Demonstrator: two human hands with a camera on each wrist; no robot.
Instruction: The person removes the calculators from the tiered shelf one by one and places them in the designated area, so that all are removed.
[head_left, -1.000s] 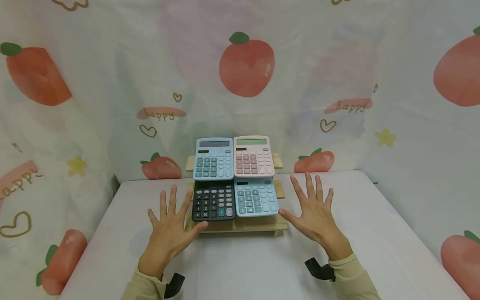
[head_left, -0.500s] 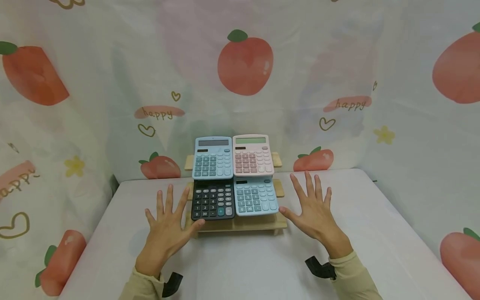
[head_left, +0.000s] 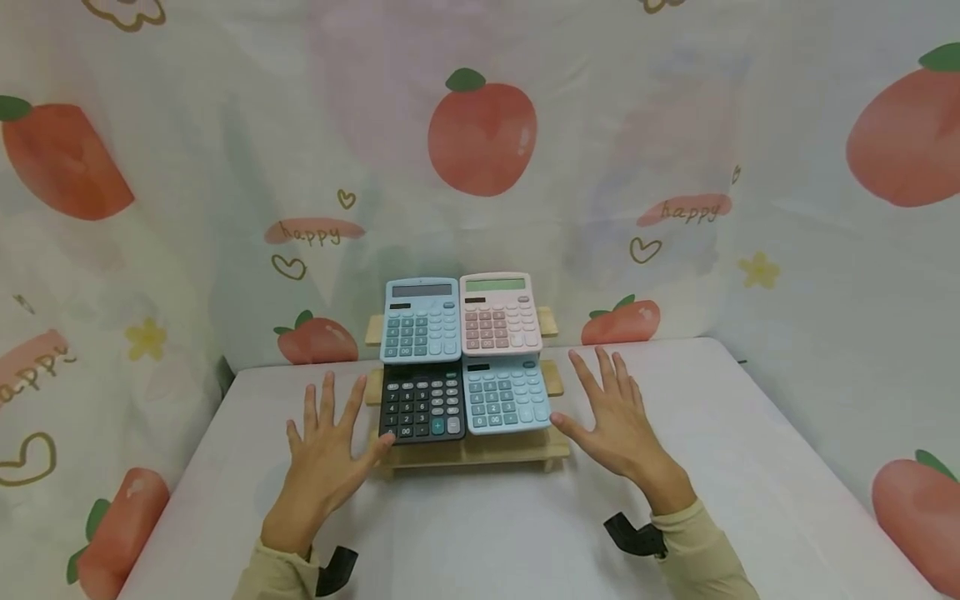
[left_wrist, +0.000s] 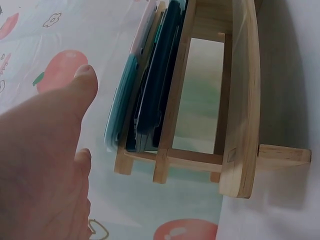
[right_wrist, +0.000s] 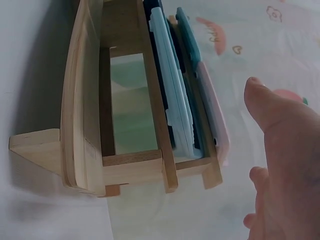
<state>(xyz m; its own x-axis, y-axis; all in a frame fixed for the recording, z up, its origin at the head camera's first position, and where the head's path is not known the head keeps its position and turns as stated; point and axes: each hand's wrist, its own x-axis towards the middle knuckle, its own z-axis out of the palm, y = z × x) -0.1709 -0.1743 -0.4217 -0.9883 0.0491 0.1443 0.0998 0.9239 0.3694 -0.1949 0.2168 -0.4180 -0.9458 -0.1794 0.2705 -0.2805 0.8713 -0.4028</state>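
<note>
Looking down the head feed, I found the left hand and the right hand nearest me, both with fingers straight and fanned, neither gripping anything. Just past them stood the wooden rack. On its lower tier, the black calculator lay ahead and to the right of the left hand, the nearer of the two; the lower blue calculator lay ahead and to the left of the right hand, which was nearer to it. Each leaned back, long axis running up and away from me. In that feed the left thumb overlapped the black corner, but the left wrist feed showed a gap there. The right wrist feed likewise showed its thumb apart, and the calculators edge-on. Farther up, the upper blue calculator and the pink calculator stood side by side before the fruit-print cloth.
</note>
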